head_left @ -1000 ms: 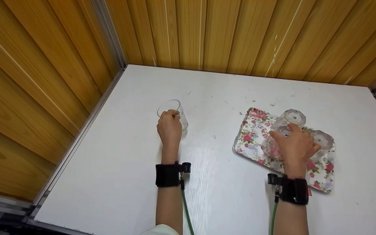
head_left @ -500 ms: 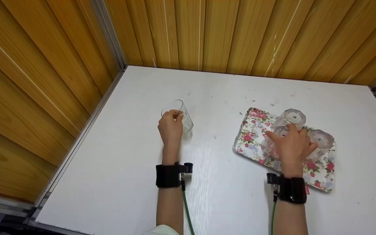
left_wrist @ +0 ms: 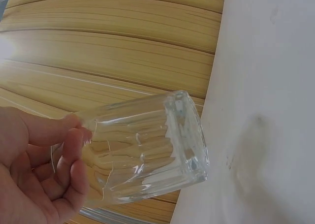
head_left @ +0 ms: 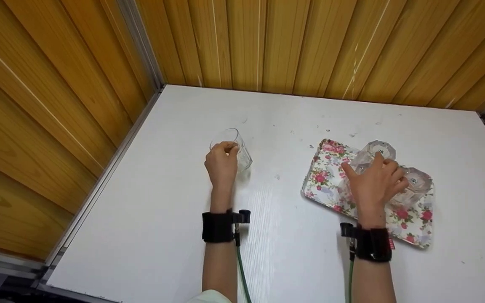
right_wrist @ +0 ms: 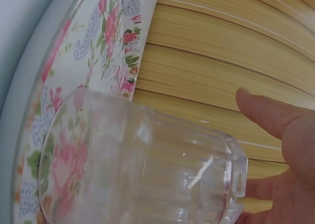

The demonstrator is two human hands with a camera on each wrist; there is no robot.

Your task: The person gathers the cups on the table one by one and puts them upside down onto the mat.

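Observation:
My left hand (head_left: 221, 166) pinches the rim of a clear drinking glass (head_left: 244, 158) between thumb and fingers. In the left wrist view that glass is tilted, its thick base towards the table and apart from it. Several clear glasses stand upside down on a floral tray (head_left: 322, 181); the back one (head_left: 380, 148) and the right one (head_left: 414, 182) show best. My right hand (head_left: 373, 185) hovers over the nearest glass, mostly hiding it from the head view. In the right wrist view the thumb is spread away from this glass (right_wrist: 172, 165), and some fingers lie behind its base.
The white table (head_left: 276, 235) meets wood-panelled walls (head_left: 280, 46) at the back and left. A green cable (head_left: 242, 273) runs from the left wristband, another from the right. Small scuff marks dot the tabletop behind the tray.
The left hand has shifted slightly right, and its glass has swung right and tilted. The right hand has moved a little left, its fingers spreading over the glasses, which stay in place.

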